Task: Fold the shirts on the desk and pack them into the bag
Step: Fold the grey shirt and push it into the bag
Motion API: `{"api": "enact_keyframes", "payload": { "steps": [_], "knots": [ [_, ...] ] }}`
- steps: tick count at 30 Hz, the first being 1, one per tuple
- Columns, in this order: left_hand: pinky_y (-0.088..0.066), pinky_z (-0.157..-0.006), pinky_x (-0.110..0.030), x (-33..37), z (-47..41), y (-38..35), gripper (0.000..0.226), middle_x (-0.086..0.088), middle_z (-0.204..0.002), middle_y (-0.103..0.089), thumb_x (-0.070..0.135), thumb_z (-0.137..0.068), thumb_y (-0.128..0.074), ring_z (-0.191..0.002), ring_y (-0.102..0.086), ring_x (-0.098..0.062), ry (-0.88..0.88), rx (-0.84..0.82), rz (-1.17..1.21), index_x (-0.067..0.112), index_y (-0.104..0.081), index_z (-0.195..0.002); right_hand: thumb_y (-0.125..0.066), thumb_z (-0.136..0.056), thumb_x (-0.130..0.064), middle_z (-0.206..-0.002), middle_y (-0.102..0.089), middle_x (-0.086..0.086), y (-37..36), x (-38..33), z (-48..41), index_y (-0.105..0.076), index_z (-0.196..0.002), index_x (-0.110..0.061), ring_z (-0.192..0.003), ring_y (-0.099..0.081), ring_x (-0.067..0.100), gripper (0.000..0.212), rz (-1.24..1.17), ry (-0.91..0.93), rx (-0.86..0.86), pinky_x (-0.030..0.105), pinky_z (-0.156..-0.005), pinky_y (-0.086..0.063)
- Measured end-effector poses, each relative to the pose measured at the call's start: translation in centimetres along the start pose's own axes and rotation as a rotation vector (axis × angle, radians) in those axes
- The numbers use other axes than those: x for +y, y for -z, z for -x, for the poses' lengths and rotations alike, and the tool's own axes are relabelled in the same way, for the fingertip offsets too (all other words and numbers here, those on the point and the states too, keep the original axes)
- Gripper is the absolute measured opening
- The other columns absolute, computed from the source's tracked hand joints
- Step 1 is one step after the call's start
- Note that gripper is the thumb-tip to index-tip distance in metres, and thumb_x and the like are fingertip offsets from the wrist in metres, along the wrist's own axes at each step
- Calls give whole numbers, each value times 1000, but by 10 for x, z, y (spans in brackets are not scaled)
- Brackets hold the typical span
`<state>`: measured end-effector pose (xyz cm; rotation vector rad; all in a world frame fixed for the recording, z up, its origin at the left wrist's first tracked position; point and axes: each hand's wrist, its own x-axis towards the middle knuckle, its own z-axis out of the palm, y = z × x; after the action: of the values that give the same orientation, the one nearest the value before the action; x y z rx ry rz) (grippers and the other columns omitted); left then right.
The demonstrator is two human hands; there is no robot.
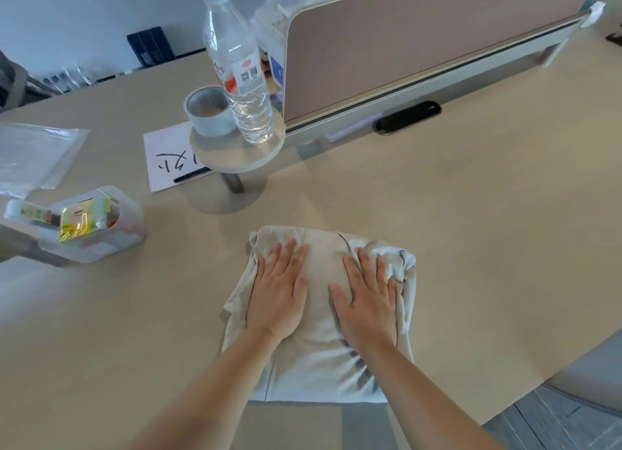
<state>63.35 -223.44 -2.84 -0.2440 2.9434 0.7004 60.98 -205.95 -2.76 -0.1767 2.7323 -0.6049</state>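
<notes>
A pale folded shirt (319,365) lies on the beige counter (471,247), near its front edge. Both hands press flat on it with fingers straight, grasping nothing: the left hand (277,294) on the smoother left half, the right hand (368,298) beside the bunched right side. Well beyond, a water bottle (242,79) and a tape roll (208,111) stand on a small round shelf (242,156) — a flat clear plastic bag (33,153) lies far left
</notes>
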Motion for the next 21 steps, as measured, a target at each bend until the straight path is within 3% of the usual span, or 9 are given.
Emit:
{"api": "enact_keyframes", "payload": {
  "steps": [2,4,6,7,9,12,14,17,21],
  "knots": [
    [9,-123,-30,9,-1,10,60,16,-163,-1,45,-98,-12,-153,3,-8,40,-34,101,35,-18,-157,-24,-96,-63,-166,9,-18,12,-1,-4,-12,-158,-42,-152,19,13,67,-71,-1,-60,42,-124,10],
    [0,-125,-33,19,1,26,49,8,-164,-21,33,-103,-32,-153,-10,-11,129,22,238,26,-42,-150,-32,-96,-60,-166,-7,-17,26,1,-6,-29,-155,-40,-154,3,16,62,-151,3,-76,45,-125,-4],
    [-14,-124,-39,24,8,39,40,-1,-155,-42,31,-98,-41,-148,-24,-18,206,154,230,20,-62,-131,-41,-92,-56,-158,-31,-11,41,5,0,-54,-139,-33,-149,-20,20,53,-274,6,28,45,-121,-21],
    [-16,-124,-42,24,13,44,40,-5,-150,-45,35,-94,-43,-145,-29,-22,254,194,176,19,-63,-126,-46,-90,-54,-152,-38,-7,46,7,4,-60,-128,-28,-145,-28,21,47,-299,-19,95,44,-118,-27],
    [-25,-117,-44,16,24,49,50,-8,-147,-45,44,-91,-52,-139,-36,-28,408,185,163,19,-52,-134,-52,-91,-54,-152,-36,0,54,12,17,-55,-127,-26,-143,-29,24,46,-249,-147,142,45,-114,-32],
    [-44,-103,-42,2,34,54,79,-4,-142,-50,69,-79,-57,-129,-49,-27,554,51,331,25,-40,-143,-55,-81,-75,-162,-14,5,59,13,27,-25,-153,-37,-147,-21,34,86,-327,-340,-80,54,-112,-32],
    [-48,-93,-38,-1,37,55,85,5,-135,-57,78,-73,-59,-121,-58,-23,596,-23,455,31,-41,-142,-59,-72,-83,-165,-4,2,60,9,24,-6,-157,-44,-148,-21,38,107,-419,-402,-205,55,-111,-32],
    [-48,-96,-38,-1,38,54,86,13,-130,-61,81,-70,-61,-118,-60,-20,616,-104,582,37,-44,-142,-62,-65,-86,-164,-5,4,55,7,18,1,-156,-46,-146,-24,41,117,-425,-423,-223,57,-110,-33],
    [-45,-102,-41,0,33,52,93,10,-134,-59,79,-67,-67,-120,-58,-21,640,-156,648,33,-42,-144,-75,-62,-77,-157,-19,13,49,12,17,8,-156,-39,-139,-34,43,131,-497,-482,-115,56,-108,-37]
  ]
}}
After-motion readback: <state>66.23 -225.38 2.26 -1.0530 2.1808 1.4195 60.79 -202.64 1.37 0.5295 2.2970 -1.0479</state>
